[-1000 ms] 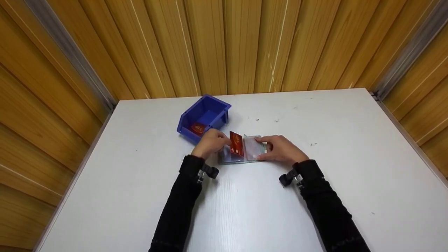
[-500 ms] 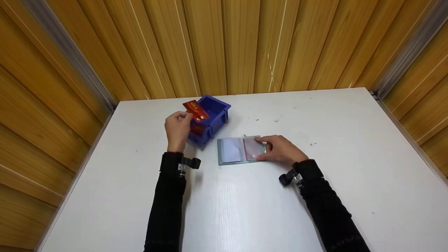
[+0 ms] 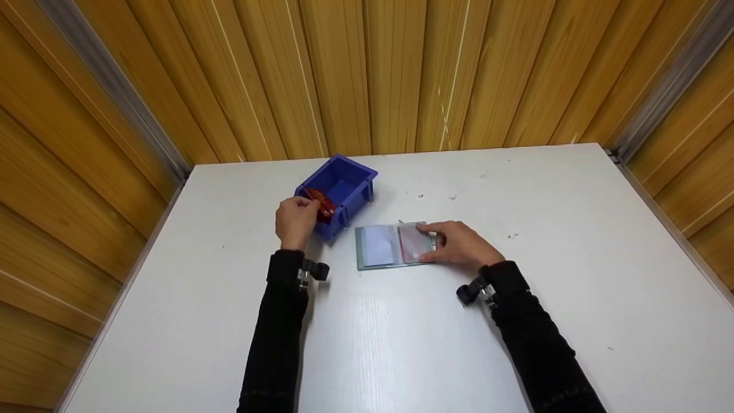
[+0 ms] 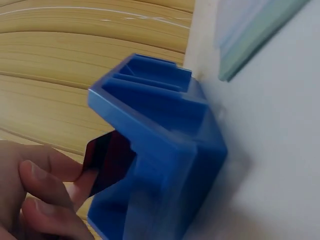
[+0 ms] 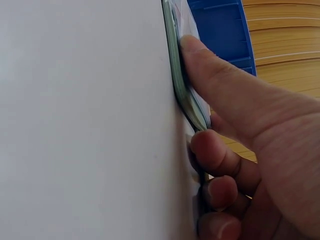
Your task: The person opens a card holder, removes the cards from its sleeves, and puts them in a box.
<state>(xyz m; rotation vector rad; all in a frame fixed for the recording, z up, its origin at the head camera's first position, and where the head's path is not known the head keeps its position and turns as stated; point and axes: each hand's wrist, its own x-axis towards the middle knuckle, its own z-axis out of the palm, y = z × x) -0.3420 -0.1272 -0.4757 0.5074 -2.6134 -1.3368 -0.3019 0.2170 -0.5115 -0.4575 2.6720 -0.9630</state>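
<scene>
In the head view my left hand (image 3: 295,222) is at the near left side of the blue bin (image 3: 356,202). Thumb and fingers pinch a red card (image 3: 322,201), which reaches into the bin's low open front. The left wrist view shows this card (image 4: 111,162) tilted at the bin's rim, its dark side toward the camera. To the right, a card holder (image 3: 378,246) with clear sleeves lies spread on the table. My right hand (image 3: 460,245) grips its right edge, thumb on top; the right wrist view shows the other fingers curled at the holder's edge (image 5: 176,75).
The white table (image 3: 401,344) carries the bin and the holder, with the bin behind and left of the holder. Wood-patterned panels (image 3: 395,74) stand along the back and the sides. Small dark marks (image 3: 453,197) dot the tabletop.
My left hand has moved from the holder leftward to the bin with the red card, then lowered the card into the bin's front. My right hand stays on the holder.
</scene>
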